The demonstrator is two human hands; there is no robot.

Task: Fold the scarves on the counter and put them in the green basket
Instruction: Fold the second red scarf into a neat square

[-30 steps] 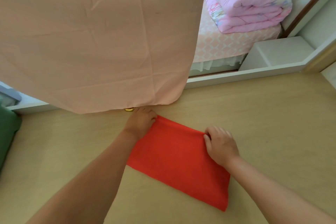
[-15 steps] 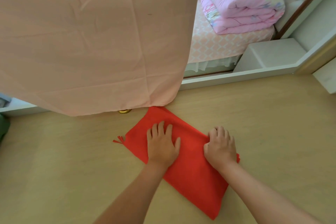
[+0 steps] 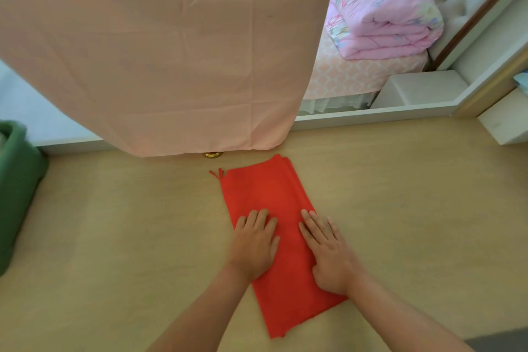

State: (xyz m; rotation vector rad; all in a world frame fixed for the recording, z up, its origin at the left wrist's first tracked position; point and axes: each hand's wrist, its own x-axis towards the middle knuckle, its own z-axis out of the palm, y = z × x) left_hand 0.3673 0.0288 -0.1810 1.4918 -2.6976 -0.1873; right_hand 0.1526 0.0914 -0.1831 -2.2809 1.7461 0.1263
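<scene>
Hidden / unclear:
- Green basket is cut off by the frame's left side. Only part of its wall and rim is seen, at the counter's left edge. Its contents cannot be made out.
- A small gold object at the far edge is mostly covered by the hem of a hanging pink cloth. What it is cannot be told.
- Part of the red scarf is covered by both hands. The layer count is hard to read, though stacked edges are seen at its far right corner.

Scarf vs fingers:
- The scarf is laid flat mid-counter as a long folded rectangle, run from close to the far edge toward the near edge.
- A tassel is seen sticking out at its far left corner.
- Left hand is laid flat on the scarf's left side, fingers straight and close together. The cloth is pressed, nothing gripped.
- Right hand is laid flat on the right side, fingers straight, slightly spread, pointed at the far edge. Nothing is gripped.
- Both hands are placed on the scarf's middle. The far half is left exposed ahead of the fingertips.
- The scarf is kept well apart from the basket.
</scene>
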